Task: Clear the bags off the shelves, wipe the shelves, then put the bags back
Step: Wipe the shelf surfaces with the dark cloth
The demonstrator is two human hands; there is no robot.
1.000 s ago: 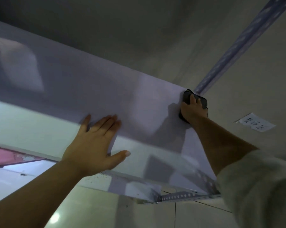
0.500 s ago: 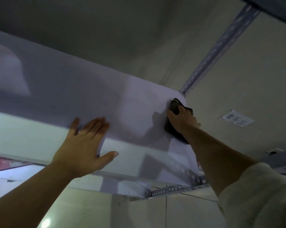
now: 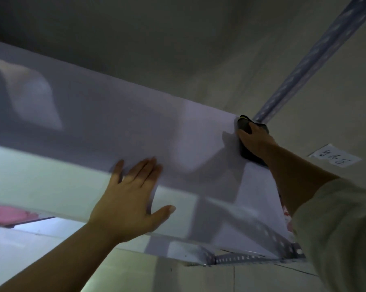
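**Wiping the far corner of a bare shelf**

The shelf (image 3: 119,114) fills the view, pale and glossy, seen from low and close. No bags lie on the part in view, which suits the wiping step of the task; where the bags are now cannot be told, though something pink (image 3: 7,213) shows blurred under the shelf's front edge at the left.

The right hand (image 3: 257,142) reaches to the back right corner, just beside the slotted post (image 3: 317,53). It lies on a dark cloth (image 3: 244,125), which shows past the fingertips and again under the wrist. The fingers seem laid over the cloth, pressing it to the surface, but whether they also curl round its edge is not clear. The corner by the post is likely where dust gathers, hence the long reach.

The left hand (image 3: 131,201) lies flat on the shelf near its front edge, fingers straight and close together, thumb spread out to the side. It holds nothing; it probably steadies the person, and the shelf, during the stretch.

A paper note (image 3: 336,158) hangs on the wall at the right.
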